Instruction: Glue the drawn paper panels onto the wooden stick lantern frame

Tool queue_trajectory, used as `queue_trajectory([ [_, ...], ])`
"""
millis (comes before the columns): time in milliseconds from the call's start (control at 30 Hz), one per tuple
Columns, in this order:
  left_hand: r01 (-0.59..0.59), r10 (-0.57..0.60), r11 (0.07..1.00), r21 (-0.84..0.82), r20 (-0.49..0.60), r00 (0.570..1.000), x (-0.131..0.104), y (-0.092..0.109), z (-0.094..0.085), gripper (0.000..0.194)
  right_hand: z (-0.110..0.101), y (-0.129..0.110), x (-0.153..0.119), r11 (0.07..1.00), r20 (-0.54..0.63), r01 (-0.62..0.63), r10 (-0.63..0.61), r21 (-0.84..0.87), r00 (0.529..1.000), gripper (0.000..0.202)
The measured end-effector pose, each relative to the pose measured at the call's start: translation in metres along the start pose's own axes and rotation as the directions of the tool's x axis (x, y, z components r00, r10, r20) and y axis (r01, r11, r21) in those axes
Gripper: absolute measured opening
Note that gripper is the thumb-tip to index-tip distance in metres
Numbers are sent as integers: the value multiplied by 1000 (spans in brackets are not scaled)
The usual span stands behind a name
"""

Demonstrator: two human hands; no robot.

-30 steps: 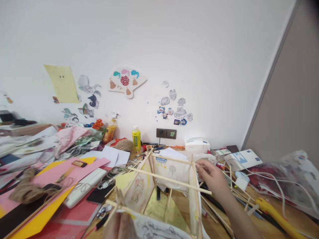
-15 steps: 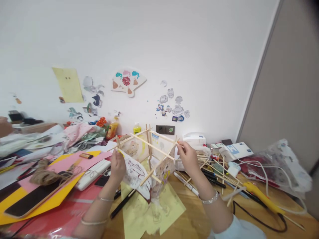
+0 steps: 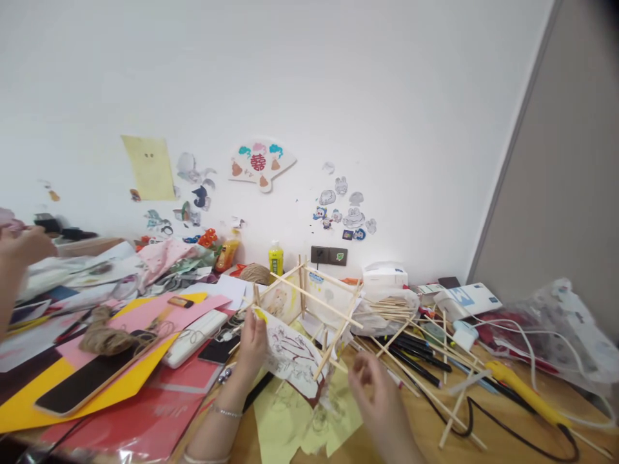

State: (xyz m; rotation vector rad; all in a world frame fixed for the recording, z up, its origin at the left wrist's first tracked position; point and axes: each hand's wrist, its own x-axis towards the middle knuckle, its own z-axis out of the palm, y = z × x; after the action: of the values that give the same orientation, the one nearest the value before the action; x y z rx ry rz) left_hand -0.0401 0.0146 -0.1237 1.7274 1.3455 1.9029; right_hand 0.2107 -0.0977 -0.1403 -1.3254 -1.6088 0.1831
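Note:
A box-shaped frame of thin wooden sticks (image 3: 316, 294) with drawn paper panels stands in front of me. My left hand (image 3: 254, 341) is closed on its left corner, at the edge of a white paper panel (image 3: 290, 345) with a dark branch drawing. The panel slants toward me. Beside the frame's near right corner is my right hand (image 3: 380, 390), its fingers loosely curled and apart, with nothing visible in them. Beneath the frame lies a yellow sheet (image 3: 275, 425) with faint drawings.
To the right lie loose sticks (image 3: 457, 406), black pens (image 3: 413, 357) and a yellow glue gun (image 3: 522, 390) with its cord. At left are a phone (image 3: 87, 380), twine (image 3: 104, 338) and coloured paper (image 3: 140, 412). Another person's hand (image 3: 29, 245) holds something pink at the far left.
My right hand has let go of the frame's right corner and come down toward me. My left hand still holds the frame. The view has shifted slightly; the other person's hand shows more.

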Motion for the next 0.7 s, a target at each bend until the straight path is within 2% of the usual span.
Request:
queue_trajectory([
  [100, -9, 12, 1000, -27, 106, 994, 1, 4, -3, 70, 21, -9, -16, 959, 91, 187, -171, -214, 981, 26],
  [233, -6, 11, 1000, -24, 205, 979, 3, 7, -8, 70, 35, -11, -17, 902, 54, 199, -193, -382, 980, 26],
  [433, 12, -26, 999, 47, 313, 949, -2, 10, -11, 51, 28, 8, -19, 917, -7, 191, -207, -351, 978, 34],
  [700, 27, -58, 993, 111, 284, 957, -6, 19, -10, 48, 30, 21, -18, 916, -27, 220, -243, -336, 970, 35],
])
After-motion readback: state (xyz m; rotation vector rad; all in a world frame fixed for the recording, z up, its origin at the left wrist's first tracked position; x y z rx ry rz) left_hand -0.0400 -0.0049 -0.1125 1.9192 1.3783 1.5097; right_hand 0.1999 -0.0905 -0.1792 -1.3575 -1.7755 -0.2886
